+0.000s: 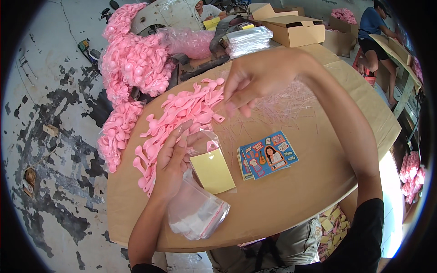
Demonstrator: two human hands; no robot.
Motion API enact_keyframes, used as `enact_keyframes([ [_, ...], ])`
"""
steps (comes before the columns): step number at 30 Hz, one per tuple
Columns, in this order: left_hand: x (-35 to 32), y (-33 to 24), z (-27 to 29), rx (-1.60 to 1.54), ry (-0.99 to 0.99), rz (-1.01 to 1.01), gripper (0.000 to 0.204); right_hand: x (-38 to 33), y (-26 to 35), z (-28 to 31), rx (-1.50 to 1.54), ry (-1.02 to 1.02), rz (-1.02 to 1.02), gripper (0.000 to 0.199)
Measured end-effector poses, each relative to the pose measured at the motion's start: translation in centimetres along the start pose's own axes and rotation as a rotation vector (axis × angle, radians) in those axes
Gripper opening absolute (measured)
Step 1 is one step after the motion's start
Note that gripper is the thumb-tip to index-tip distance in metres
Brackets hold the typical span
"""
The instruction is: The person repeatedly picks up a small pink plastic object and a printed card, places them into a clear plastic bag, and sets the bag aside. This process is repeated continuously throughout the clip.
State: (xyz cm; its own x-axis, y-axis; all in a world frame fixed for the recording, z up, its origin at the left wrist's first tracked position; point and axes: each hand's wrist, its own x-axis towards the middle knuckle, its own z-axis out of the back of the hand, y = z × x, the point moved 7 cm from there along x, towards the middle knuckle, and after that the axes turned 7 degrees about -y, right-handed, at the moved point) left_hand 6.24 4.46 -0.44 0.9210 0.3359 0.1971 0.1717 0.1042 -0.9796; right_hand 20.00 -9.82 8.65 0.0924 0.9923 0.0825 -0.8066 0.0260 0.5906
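Holding steady: the left hand (pixel 170 166) grips a small clear bag (pixel 210 150) with a yellow card (pixel 212 171) inside, its fingers (pixel 180 136) curled round the bag's open top edge.
Bag spot: near the middle of the cardboard-covered bench (pixel 318 182), just right of the pink spoon heap (pixel 182 113), lower end lying on the surface.
In the bag: a pink piece (pixel 212 145) sits above the card.
Right hand: the right hand (pixel 255 79) hovers over the far end of the heap, fingers (pixel 236 102) loosely bent and pointing down; whether they pinch anything, one cannot tell.
Under the wrist: a stack of empty clear bags (pixel 198 211) lies by the near edge.
Beside the card: a pile of blue picture stickers (pixel 266 154), just right, not touching.
Farther back: thin clear straws (pixel 282 102) scattered behind the stickers.
Off the bench: more pink spoons in plastic sacks (pixel 132 63) on the left.
Background: open cardboard boxes (pixel 291 27), and two other people at work.
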Motion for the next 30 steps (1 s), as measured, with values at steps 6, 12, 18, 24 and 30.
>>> enact_keyframes([
  [6,0.0,0.3,0.7,-0.015,-0.049,-0.015,0.039,-2.1,0.0,2.5,-0.003,-0.037,-0.084,0.024],
  [12,-0.4,-0.3,0.4,-0.052,-0.085,-0.002,0.038,-1.3,-10.2,2.9,0.182,-0.141,-0.23,0.029],
  [18,0.2,0.0,0.8,-0.11,-0.122,0.007,0.038,-0.1,-5.7,4.9,-0.316,-0.389,-0.124,0.04],
  [24,0.5,-0.2,1.4,-0.09,-0.284,-0.14,0.043,3.9,0.6,-5.5,-0.111,-0.338,0.24,0.04],
  [30,0.2,-0.8,2.5,-0.173,-0.306,-0.123,0.043,5.2,-0.1,-5.5,0.134,-0.44,0.129,0.031],
])
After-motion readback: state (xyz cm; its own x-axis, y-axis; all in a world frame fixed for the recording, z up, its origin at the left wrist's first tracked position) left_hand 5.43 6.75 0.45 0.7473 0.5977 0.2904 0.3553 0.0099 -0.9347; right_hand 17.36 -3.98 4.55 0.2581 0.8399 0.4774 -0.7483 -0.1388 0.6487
